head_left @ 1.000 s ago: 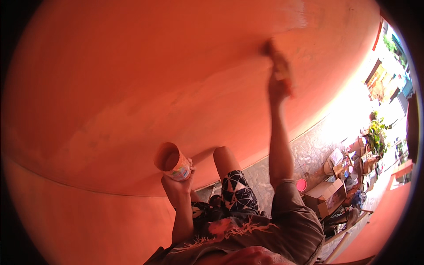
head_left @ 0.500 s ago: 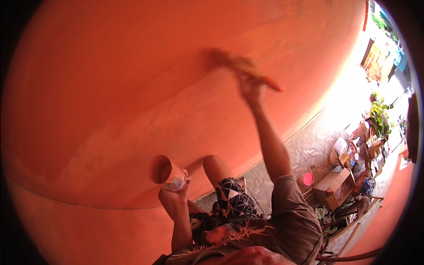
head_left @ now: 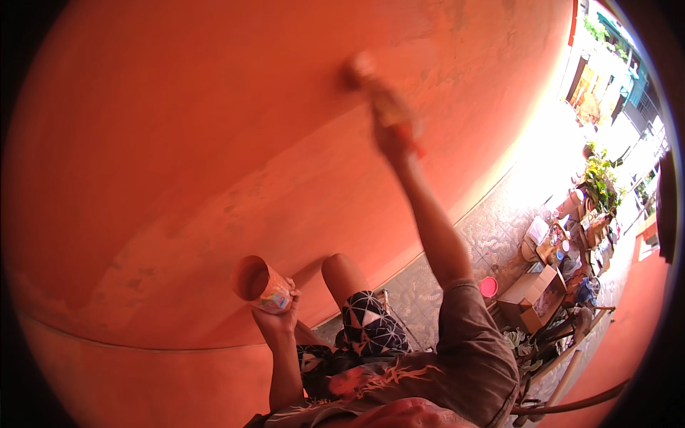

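My right hand (head_left: 391, 139) is closed round the handle of a paintbrush (head_left: 378, 94), smeared by motion. The bristle end meets the orange wall (head_left: 214, 107) high up in front of me. Darker, more even orange covers the upper left of that wall; the band below it looks paler and patchy. Low on the left, my left hand (head_left: 283, 315) grips a paint tub (head_left: 270, 291) by its side and underneath. The tub is orange-smeared with a printed label, and its open mouth tilts toward the wall. What lies deep inside it is too dark to make out.
Patterned floor tiles (head_left: 414, 289) run along the wall's foot. To my right stand a pink round container (head_left: 488, 287), an open cardboard box (head_left: 531, 299) and a row of cluttered items. Leafy plants (head_left: 601, 178) stand farther off in bright light. A wooden rail (head_left: 571, 371) lies at lower right.
The brush has swung from slanting left to pointing more upward, its bristles now higher on the wall. My left hand and the tub have shifted slightly left in view.
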Tool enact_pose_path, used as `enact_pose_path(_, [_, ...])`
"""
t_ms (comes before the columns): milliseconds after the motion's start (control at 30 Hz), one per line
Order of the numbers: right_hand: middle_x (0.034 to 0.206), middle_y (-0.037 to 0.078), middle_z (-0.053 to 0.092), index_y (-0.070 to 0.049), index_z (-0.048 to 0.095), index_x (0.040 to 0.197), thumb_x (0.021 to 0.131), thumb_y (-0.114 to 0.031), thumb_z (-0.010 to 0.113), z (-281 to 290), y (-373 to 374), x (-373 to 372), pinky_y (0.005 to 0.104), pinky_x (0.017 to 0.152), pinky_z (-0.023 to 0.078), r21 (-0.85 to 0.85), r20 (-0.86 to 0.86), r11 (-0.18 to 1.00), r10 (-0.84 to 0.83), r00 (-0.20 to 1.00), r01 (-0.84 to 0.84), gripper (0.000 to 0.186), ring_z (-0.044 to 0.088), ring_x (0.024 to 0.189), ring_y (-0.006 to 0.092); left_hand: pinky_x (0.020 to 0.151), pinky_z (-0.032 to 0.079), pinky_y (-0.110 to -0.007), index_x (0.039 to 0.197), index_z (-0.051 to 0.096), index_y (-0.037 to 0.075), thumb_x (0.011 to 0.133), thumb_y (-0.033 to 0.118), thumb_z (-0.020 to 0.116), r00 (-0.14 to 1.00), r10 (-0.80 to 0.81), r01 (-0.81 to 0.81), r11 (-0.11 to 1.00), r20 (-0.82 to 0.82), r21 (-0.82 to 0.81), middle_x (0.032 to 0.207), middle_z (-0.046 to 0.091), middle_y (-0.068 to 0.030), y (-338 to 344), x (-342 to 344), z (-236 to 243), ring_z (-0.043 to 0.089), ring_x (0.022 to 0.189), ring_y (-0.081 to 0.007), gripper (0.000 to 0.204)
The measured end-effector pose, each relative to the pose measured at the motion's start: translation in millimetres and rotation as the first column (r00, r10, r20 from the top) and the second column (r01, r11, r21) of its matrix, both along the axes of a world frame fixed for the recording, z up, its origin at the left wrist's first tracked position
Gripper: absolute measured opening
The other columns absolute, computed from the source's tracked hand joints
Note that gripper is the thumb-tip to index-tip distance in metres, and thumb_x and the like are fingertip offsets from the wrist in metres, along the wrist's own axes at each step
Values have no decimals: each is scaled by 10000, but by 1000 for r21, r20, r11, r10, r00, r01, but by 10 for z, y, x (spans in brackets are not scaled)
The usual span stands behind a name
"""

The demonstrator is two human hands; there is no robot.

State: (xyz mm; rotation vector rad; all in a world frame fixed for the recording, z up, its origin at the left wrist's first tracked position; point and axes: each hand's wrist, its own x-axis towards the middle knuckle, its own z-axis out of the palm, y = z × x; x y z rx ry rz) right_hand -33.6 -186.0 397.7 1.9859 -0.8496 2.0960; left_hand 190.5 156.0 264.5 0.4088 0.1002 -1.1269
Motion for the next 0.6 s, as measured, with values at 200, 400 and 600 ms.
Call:
enact_pose_path(200, [1120, 125, 741, -37, 723, 1156, 959, -108, 661, 332, 970, 334, 327, 793, 573, 141, 97, 730, 663, 743, -669, 219, 731, 978, 238, 808, 487, -433, 1277, 578, 104, 916, 420, 608, 996, -76, 78, 996, 46, -40, 1216, 582, -126, -28, 25, -29, 544, 1135, -351, 480])
enact_pose_path(400, [1142, 100, 700, 60, 706, 1115, 987, -98, 626, -21, -1135, -828, 312, 855, 529, -23, 491, 984, 167, 855, -179, 219, 654, 945, 148, 822, 482, -438, 1275, 574, 95, 925, 372, 588, 993, -119, 118, 986, -3, -122, 1211, 583, -125, -79, -237, 330, 527, 1166, -355, 447])
enact_pose_path(600, [1111, 119, 734, 44, 722, 1125, 975, -133, 653, 456, -883, -1434, 330, 819, 558, 265, 498, 962, -194, 845, 64, 242, 710, 926, 224, 804, 499, -439, 1277, 577, 91, 887, 490, 630, 997, 12, -8, 999, 80, -53, 1199, 600, -136, 233, 80, -112, 558, 1104, -359, 560])
